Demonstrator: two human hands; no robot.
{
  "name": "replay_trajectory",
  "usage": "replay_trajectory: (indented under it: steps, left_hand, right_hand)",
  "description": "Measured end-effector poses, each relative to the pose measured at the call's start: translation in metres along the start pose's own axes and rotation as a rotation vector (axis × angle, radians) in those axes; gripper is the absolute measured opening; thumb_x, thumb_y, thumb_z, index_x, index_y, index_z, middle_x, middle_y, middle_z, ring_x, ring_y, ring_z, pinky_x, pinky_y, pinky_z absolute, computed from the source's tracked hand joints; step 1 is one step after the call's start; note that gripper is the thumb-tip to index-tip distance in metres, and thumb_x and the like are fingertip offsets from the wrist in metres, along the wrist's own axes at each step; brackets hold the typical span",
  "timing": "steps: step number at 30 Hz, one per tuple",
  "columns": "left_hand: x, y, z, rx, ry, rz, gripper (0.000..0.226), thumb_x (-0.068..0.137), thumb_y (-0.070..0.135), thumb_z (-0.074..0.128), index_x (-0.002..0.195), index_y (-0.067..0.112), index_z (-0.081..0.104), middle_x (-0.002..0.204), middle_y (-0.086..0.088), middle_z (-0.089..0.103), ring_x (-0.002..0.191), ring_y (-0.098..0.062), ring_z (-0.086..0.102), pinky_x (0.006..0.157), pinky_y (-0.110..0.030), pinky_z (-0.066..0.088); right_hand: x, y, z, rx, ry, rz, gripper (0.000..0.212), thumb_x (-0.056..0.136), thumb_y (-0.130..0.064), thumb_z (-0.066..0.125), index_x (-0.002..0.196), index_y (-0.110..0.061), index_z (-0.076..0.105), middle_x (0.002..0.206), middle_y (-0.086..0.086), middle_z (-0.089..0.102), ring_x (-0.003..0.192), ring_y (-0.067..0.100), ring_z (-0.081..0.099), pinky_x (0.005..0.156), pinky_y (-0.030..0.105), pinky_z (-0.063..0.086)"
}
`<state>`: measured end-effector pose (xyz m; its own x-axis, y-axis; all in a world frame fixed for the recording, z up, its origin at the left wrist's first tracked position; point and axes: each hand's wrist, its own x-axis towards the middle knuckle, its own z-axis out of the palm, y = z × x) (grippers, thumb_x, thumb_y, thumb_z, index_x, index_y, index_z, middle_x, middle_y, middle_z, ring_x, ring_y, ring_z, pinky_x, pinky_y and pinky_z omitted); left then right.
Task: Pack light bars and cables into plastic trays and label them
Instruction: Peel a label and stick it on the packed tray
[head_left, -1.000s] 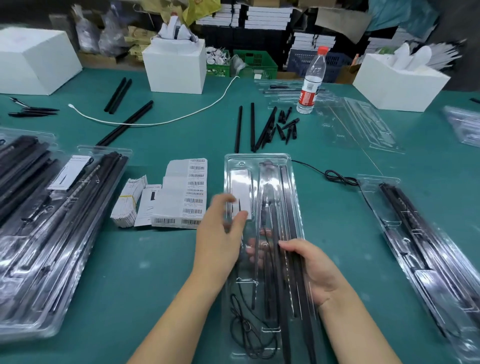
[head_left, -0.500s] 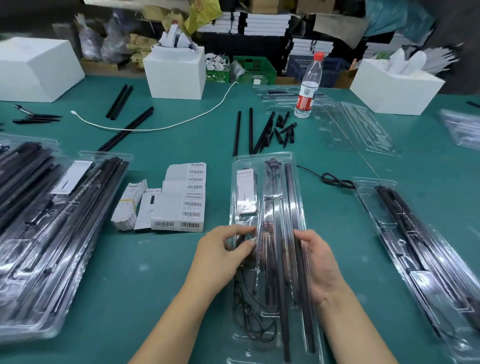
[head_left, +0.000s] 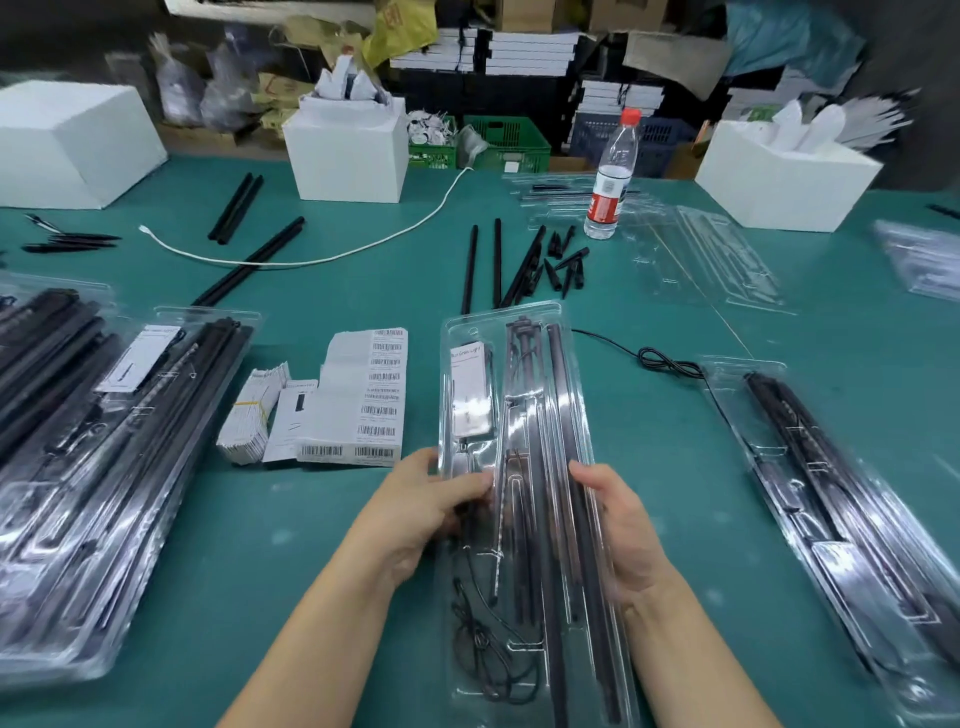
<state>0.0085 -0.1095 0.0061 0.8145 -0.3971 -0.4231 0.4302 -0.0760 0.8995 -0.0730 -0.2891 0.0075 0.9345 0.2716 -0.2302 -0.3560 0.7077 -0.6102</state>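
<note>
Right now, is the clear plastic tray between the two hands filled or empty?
Filled. The clear plastic tray holds long black light bars, a coiled black cable and a white label card.

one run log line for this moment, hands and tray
step: closing packed tray | left hand: grips clear tray left edge | right hand: grips right edge | contents: light bars, cable, card

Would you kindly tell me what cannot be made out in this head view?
- Clear plastic tray held by left hand and right hand: near end cut off by bottom edge.
- White card inside it: print blurred by glare.
- Barcode label sheet: text too small.
- Left stack of packed trays: cut off by left edge.
</note>
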Motion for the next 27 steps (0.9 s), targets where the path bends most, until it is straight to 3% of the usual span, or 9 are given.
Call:
replay_trajectory:
  steps: [3, 7, 9, 13, 16, 20, 25, 27]
  left_hand:
    - [-0.003, 0.004, -0.002, -0.07, -0.114, -0.007, 0.012, 0.082, 0.014, 0.078, 0.089, 0.006, 0.072, 0.078, -0.01, 0.072, 0.068, -0.017, 0.068, 0.054, -0.024, 0.052]
    - [-0.005, 0.008, -0.001, -0.078, -0.154, -0.007, 0.002, 0.086, 0.003, 0.072, 0.086, 0.005, 0.072, 0.076, -0.011, 0.068, 0.065, -0.017, 0.065, 0.056, -0.024, 0.052]
    - [-0.006, 0.009, 0.001, -0.084, -0.146, 0.001, 0.004, 0.087, -0.001, 0.07, 0.088, 0.003, 0.07, 0.075, -0.011, 0.067, 0.064, -0.017, 0.064, 0.056, -0.023, 0.052]
    - [-0.006, 0.008, 0.002, -0.087, -0.126, 0.012, 0.005, 0.088, -0.003, 0.069, 0.086, 0.002, 0.07, 0.073, -0.011, 0.067, 0.062, -0.016, 0.065, 0.056, -0.022, 0.052]
    - [-0.006, 0.007, 0.001, -0.071, -0.096, 0.02, 0.003, 0.086, 0.0, 0.072, 0.086, 0.003, 0.071, 0.074, -0.013, 0.069, 0.065, -0.017, 0.066, 0.058, -0.024, 0.053]
    - [-0.004, 0.005, 0.003, -0.053, -0.055, 0.032, 0.005, 0.086, 0.003, 0.074, 0.089, 0.002, 0.071, 0.074, -0.013, 0.071, 0.065, -0.018, 0.067, 0.059, -0.024, 0.054]
    - [-0.004, 0.004, 0.009, -0.063, -0.02, 0.1, 0.007, 0.087, 0.001, 0.071, 0.092, 0.0, 0.066, 0.073, -0.013, 0.069, 0.066, -0.022, 0.065, 0.062, -0.029, 0.056]
    - [-0.005, 0.005, 0.01, -0.074, -0.021, 0.105, 0.007, 0.088, -0.002, 0.068, 0.092, 0.001, 0.064, 0.073, -0.013, 0.068, 0.062, -0.021, 0.064, 0.057, -0.027, 0.055]
  right_hand:
    - [-0.001, -0.001, 0.002, -0.026, -0.025, 0.002, 0.058, 0.095, -0.037, 0.04, 0.116, 0.011, 0.066, 0.094, 0.023, 0.072, 0.076, 0.028, 0.071, 0.066, 0.036, 0.059]
    - [-0.001, -0.002, 0.0, -0.081, 0.002, 0.003, 0.07, 0.097, -0.045, 0.037, 0.135, 0.012, 0.051, 0.134, 0.04, 0.049, 0.099, 0.036, 0.062, 0.083, 0.043, 0.057]
    - [-0.001, -0.003, 0.002, -0.101, -0.032, -0.004, 0.068, 0.099, -0.045, 0.035, 0.138, 0.008, 0.051, 0.143, 0.037, 0.044, 0.106, 0.035, 0.059, 0.092, 0.044, 0.052]
    - [0.0, -0.002, 0.001, -0.069, -0.09, 0.011, 0.071, 0.097, -0.048, 0.036, 0.142, 0.006, 0.048, 0.131, 0.025, 0.059, 0.105, 0.03, 0.063, 0.091, 0.04, 0.055]
    - [-0.001, -0.001, 0.0, -0.081, -0.101, -0.004, 0.068, 0.098, -0.047, 0.037, 0.135, 0.007, 0.055, 0.119, 0.024, 0.067, 0.097, 0.028, 0.069, 0.083, 0.039, 0.058]
    - [0.0, -0.001, -0.002, -0.104, -0.048, 0.001, 0.071, 0.096, -0.048, 0.039, 0.137, 0.008, 0.052, 0.138, 0.035, 0.049, 0.106, 0.034, 0.061, 0.091, 0.043, 0.054]
    - [0.001, -0.001, -0.002, -0.094, -0.062, 0.022, 0.064, 0.093, -0.045, 0.05, 0.133, 0.004, 0.058, 0.119, 0.023, 0.067, 0.099, 0.029, 0.069, 0.086, 0.038, 0.057]
    - [0.003, -0.001, -0.002, -0.12, 0.004, 0.009, 0.069, 0.084, -0.049, 0.065, 0.129, 0.003, 0.062, 0.117, 0.024, 0.068, 0.096, 0.031, 0.07, 0.087, 0.042, 0.057]
